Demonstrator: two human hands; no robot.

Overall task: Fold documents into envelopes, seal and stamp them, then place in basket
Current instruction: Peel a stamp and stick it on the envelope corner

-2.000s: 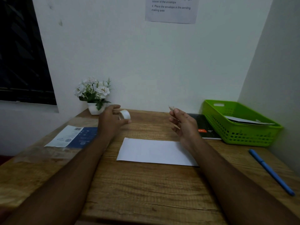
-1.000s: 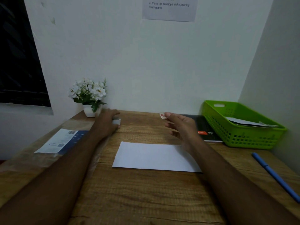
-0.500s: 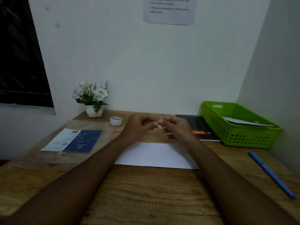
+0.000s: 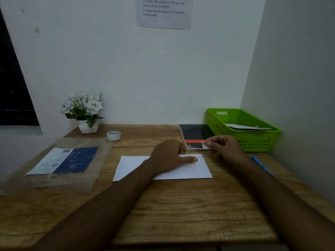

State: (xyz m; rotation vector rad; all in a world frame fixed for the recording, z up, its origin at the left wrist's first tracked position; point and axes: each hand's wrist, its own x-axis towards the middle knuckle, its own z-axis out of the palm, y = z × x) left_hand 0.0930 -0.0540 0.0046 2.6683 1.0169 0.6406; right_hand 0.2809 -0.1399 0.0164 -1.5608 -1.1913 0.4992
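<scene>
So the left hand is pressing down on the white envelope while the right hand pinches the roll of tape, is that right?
Not quite. In the head view the left hand does press on the white envelope, but the right hand pinches a small stamp, not the tape. The tape roll stands on the table beside the flower pot.

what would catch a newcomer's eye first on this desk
Probably the white envelope lying mid-desk, with the left hand resting on it. Just beyond its far right corner the right hand pinches a small stamp. The bright green basket at the back right also stands out.
</scene>
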